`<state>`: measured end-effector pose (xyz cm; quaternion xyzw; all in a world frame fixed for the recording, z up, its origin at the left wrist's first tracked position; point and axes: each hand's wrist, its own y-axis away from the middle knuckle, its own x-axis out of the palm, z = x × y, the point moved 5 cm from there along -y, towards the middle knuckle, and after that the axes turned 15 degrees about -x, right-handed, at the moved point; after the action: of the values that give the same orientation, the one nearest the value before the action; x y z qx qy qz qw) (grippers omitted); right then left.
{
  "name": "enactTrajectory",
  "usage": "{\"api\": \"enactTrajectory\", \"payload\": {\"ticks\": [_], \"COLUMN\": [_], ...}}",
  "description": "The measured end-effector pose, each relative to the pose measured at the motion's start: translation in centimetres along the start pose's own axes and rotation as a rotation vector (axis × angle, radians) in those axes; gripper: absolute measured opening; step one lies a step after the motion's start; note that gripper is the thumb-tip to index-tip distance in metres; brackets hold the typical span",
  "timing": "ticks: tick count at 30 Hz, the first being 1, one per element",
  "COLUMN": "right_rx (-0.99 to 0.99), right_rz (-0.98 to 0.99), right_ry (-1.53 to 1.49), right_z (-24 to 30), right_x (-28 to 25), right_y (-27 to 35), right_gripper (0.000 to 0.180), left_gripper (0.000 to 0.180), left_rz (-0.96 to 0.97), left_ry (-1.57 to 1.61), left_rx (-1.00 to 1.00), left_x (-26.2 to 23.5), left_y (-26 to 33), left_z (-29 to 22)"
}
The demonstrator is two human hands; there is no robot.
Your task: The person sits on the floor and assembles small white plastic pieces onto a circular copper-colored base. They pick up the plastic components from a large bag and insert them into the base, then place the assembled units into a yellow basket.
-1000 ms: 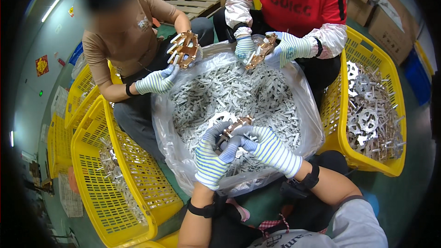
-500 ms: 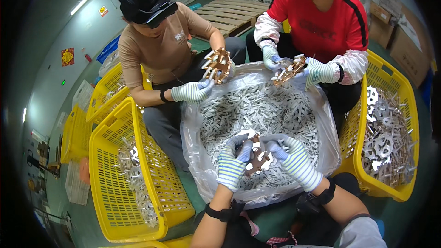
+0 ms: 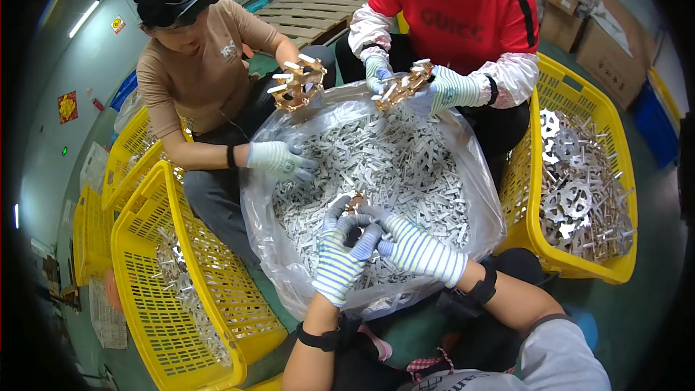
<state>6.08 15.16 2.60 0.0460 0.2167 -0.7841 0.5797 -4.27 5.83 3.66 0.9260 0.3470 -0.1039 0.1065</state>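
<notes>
Above the pile of small grey-white strips (image 3: pixel 405 163), both of my hands are close together around a copper-coloured metal plate (image 3: pixel 357 203), mostly hidden by my fingers. My left hand (image 3: pixel 342 252), in a striped white glove with grey fingertips, grips its near left side. My right hand (image 3: pixel 418 247), gloved alike, closes its fingers at the plate's right side. Across from me, a person in tan holds a copper-coloured notched ring (image 3: pixel 298 85) with pale strips on it, the other hand (image 3: pixel 282 160) over the pile. A person in red holds a similar ring (image 3: pixel 405 87) in both gloved hands.
Clear plastic sheeting (image 3: pixel 479 199) lines the container of strips. A yellow basket (image 3: pixel 517 199) of silvery notched rings stands at right, another yellow basket (image 3: pixel 235 297) of metal parts at left. More baskets, a wooden pallet (image 3: pixel 308 14) and cardboard boxes (image 3: pixel 615 54) lie behind.
The whole view has shifted, moving the scene left and up. My hands have drawn closer together, covering more of the plate. The person in tan has taken one hand off their ring.
</notes>
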Motion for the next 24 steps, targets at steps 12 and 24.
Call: {"api": "enactTrajectory", "payload": {"ticks": [12, 24], "right_rx": [0.164, 0.321], "right_rz": [-0.021, -0.135], "right_ry": [-0.187, -0.777], "right_z": [1.4, 1.6], "right_x": [0.0, -0.3], "right_y": [-0.2, 0.2], "right_gripper": [0.045, 0.030], "left_gripper": [0.014, 0.017], "left_rz": [-0.126, 0.052], "left_ry": [-0.030, 0.295], "left_rx": [0.089, -0.041], "left_x": [-3.2, -2.3], "left_y": [-0.1, -0.4], "left_z": [1.1, 1.3]}}
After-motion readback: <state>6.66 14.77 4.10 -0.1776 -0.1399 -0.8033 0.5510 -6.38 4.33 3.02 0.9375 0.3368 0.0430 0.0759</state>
